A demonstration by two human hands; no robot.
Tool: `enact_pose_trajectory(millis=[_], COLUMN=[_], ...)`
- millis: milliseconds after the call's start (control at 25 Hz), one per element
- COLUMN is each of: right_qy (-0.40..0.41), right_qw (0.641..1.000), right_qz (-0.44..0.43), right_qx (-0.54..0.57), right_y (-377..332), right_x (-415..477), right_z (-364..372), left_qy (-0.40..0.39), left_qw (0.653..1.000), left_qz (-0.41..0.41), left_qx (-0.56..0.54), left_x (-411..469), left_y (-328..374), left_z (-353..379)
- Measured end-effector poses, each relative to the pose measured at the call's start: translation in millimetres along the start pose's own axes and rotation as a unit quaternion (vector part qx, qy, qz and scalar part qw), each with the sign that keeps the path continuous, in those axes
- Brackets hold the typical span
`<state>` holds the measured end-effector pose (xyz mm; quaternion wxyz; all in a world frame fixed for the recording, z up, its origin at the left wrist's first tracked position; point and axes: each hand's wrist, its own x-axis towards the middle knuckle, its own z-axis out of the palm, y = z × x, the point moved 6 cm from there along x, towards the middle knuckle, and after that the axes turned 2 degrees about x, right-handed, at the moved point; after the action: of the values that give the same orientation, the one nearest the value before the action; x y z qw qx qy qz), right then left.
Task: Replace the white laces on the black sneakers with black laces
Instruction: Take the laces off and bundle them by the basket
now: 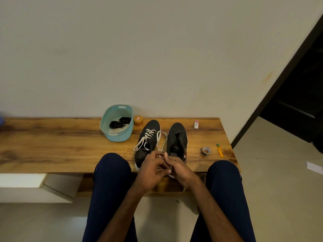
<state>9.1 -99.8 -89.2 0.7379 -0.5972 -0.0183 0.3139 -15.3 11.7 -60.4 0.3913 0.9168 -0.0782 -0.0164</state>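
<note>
Head | white lace [161,132] between sneakers [176,131] | black laces [120,122] in basket [118,137] | tape [205,151], marker [219,150] right

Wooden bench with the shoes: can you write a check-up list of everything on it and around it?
Surface: long brown wooden bench, glossy grain.
Job's things: left black fabric sneaker, still laced white; right black fabric sneaker, eyelets bare; white lace loop between them; black laces bundled inside round teal plastic basket.
Clutter: small orange jar, white eraser-like block, grey tape roll, yellow pen with green cap.
Hands: left hand pinches the white lace loop; right hand meets it, grip hidden.
Cables: nothing seen.
Surroundings: beige wall, pale floor, dark doorway at right.
</note>
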Motion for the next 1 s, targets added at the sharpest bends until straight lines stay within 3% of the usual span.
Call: enact_pose_trajectory(millis=[120, 240, 360, 560, 760, 1000], right_qy=[0.002, 0.007, 0.019, 0.014, 0.012, 0.02], right_qw=[1.0, 0.998, 0.996, 0.997, 0.997, 1.0], right_qz=[-0.003, 0.0, -0.001, -0.011, 0.004, -0.01], right_qx=[0.029, 0.063, 0.092, 0.079, 0.078, -0.011], right_y=[-3.8, -2.8, -0.4, 1.0, 7.9, 9.0], right_x=[-4.0, -2.9, -2.8, -5.1, -2.9, -5.4], right_z=[0.2, 1.1, 0.5, 1.9, 3.9, 5.5], left_qy=[0.003, 0.14, 0.207, 0.018, 0.073, 0.081], left_qw=[1.0, 0.986, 0.977, 0.992, 0.991, 0.974], left_qz=[0.012, -0.015, -0.04, -0.004, -0.003, -0.055], left_qx=[0.005, -0.086, -0.024, 0.123, 0.11, 0.203], left_x=[-2.5, -3.5, -6.1, -8.7, -3.3, -3.3], left_y=[5.4, -0.3, -4.1, 12.7, 14.9, 11.2], left_z=[-5.7, -32.6, -43.4, 1.8, -4.7, -21.0])
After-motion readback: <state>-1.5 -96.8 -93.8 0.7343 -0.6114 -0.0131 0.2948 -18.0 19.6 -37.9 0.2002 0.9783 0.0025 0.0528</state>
